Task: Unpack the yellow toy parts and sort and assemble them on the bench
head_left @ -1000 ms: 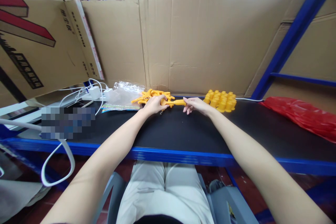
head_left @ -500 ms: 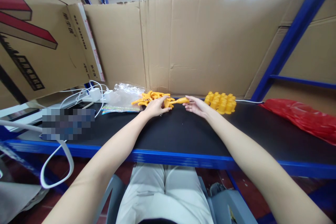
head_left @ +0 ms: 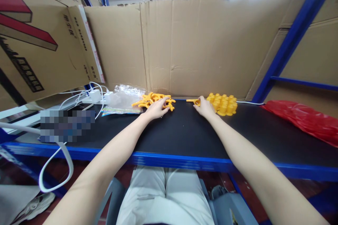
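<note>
A loose heap of orange plastic pieces (head_left: pixel 153 99) lies at the back of the black shelf top (head_left: pixel 185 130). My left hand (head_left: pixel 156 109) rests on the near edge of that heap, fingers curled over the pieces. My right hand (head_left: pixel 204 106) holds one orange piece (head_left: pixel 193 101) by its end, right beside a tight cluster of yellow-orange pieces (head_left: pixel 223 102) standing at the back right. The held piece points left from my fingers.
A crumpled clear plastic bag (head_left: pixel 124 95) lies left of the heap. White chargers and cables (head_left: pixel 92 95) sit at the back left. A red plastic bag (head_left: pixel 303 119) lies at the right. Cardboard sheets (head_left: pixel 195 45) wall the back, blue rack posts (head_left: pixel 290 38) the right.
My right hand has carried the orange piece away from the heap, rightward to the standing cluster. My left hand let go of that piece and stayed at the heap.
</note>
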`<state>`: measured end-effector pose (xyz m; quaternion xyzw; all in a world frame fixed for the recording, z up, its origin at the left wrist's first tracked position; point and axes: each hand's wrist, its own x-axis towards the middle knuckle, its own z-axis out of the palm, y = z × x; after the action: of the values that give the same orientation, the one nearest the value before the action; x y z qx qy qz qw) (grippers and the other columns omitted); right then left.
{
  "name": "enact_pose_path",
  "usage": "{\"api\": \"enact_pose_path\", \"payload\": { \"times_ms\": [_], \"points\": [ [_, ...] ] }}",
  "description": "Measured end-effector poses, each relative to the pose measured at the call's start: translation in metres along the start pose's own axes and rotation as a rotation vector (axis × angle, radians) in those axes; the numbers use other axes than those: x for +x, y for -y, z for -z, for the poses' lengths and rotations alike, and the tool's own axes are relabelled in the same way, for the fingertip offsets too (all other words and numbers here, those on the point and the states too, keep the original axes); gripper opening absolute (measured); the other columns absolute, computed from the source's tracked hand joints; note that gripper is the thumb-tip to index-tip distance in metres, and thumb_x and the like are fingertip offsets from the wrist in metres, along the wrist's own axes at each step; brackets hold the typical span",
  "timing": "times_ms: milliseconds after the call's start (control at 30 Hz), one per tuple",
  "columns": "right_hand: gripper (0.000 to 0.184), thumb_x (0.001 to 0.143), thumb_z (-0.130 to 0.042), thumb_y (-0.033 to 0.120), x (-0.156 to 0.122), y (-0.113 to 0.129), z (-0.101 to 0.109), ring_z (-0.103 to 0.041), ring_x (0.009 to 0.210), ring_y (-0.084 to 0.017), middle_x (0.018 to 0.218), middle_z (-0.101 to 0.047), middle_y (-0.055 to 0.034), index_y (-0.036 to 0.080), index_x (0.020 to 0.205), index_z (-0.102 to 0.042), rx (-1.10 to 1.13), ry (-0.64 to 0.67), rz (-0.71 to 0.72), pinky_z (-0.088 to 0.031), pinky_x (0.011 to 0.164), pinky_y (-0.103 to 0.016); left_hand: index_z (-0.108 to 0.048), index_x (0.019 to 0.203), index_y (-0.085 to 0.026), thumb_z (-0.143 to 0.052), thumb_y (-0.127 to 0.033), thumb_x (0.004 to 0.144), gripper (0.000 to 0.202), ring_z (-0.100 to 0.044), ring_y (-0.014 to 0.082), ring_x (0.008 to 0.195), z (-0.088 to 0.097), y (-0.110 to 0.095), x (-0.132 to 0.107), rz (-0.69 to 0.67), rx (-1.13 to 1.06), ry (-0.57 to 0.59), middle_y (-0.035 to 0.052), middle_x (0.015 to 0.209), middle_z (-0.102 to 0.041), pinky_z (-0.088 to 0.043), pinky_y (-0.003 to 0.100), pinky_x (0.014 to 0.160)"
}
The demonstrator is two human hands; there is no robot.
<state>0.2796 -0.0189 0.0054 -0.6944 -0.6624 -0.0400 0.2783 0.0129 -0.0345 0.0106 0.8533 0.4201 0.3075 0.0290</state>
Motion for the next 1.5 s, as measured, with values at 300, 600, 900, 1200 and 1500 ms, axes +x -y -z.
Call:
{"api": "enact_pose_path", "payload": {
  "times_ms": [300, 600, 900, 1200, 1500],
  "points": [
    [0.041, 0.091, -0.044, 0.026, -0.004, 0.005, -0.010, -0.060, 0.101, -0.029, 0.117, -0.055, -0.0214, 0.009, 0.129, -0.045, -0.378, 0.081, 0.011, -0.049, 0.079, -0.038, -0.060, 0.099, -0.017, -0.049, -0.028, 0.083, 0.022, -0.059, 0.0178, 0.082, 0.000, 0.000, 0.001, -0.049, 0.025, 0.016, 0.0063, 0.093, -0.064, -0.047, 0.031, 0.074],
    [0.049, 0.090, -0.033, 0.015, 0.002, 0.003, -0.011, -0.060, 0.098, -0.034, 0.118, -0.052, -0.0270, 0.003, 0.138, -0.036, -0.405, 0.071, 0.049, -0.049, 0.078, -0.044, -0.064, 0.089, -0.017, -0.050, -0.025, 0.082, 0.018, -0.060, 0.0167, 0.077, 0.000, -0.001, 0.002, -0.040, 0.042, 0.035, 0.0054, 0.086, -0.066, -0.047, 0.029, 0.071],
    [0.051, 0.088, -0.015, 0.004, -0.002, 0.005, -0.004, -0.061, 0.094, -0.036, 0.119, -0.050, -0.0285, 0.001, 0.129, -0.046, -0.403, 0.028, 0.001, -0.047, 0.071, -0.051, -0.065, 0.089, -0.017, -0.050, -0.026, 0.083, 0.019, -0.060, 0.0180, 0.081, -0.001, 0.001, 0.003, -0.061, 0.043, 0.038, 0.0065, 0.089, -0.066, -0.048, 0.031, 0.075],
    [0.036, 0.089, -0.036, 0.009, -0.002, 0.001, 0.001, -0.048, 0.112, -0.035, 0.116, -0.054, -0.0211, 0.007, 0.119, -0.057, -0.443, -0.063, 0.071, -0.033, 0.091, -0.050, -0.066, 0.091, -0.017, -0.049, -0.022, 0.084, 0.019, -0.056, 0.0210, 0.095, -0.004, 0.007, 0.005, -0.050, 0.169, -0.018, 0.0085, 0.096, -0.060, -0.046, 0.037, 0.086],
    [0.038, 0.084, -0.046, 0.014, 0.005, -0.009, 0.008, -0.039, 0.122, -0.038, 0.126, -0.054, -0.0211, 0.011, 0.121, -0.058, -0.473, -0.012, -0.091, -0.009, 0.101, -0.068, -0.051, 0.123, -0.018, -0.046, -0.025, 0.086, 0.038, -0.042, 0.0293, 0.120, -0.002, 0.002, 0.000, 0.126, 0.340, -0.044, 0.0114, 0.131, -0.049, -0.038, 0.046, 0.094]
  ]
}}
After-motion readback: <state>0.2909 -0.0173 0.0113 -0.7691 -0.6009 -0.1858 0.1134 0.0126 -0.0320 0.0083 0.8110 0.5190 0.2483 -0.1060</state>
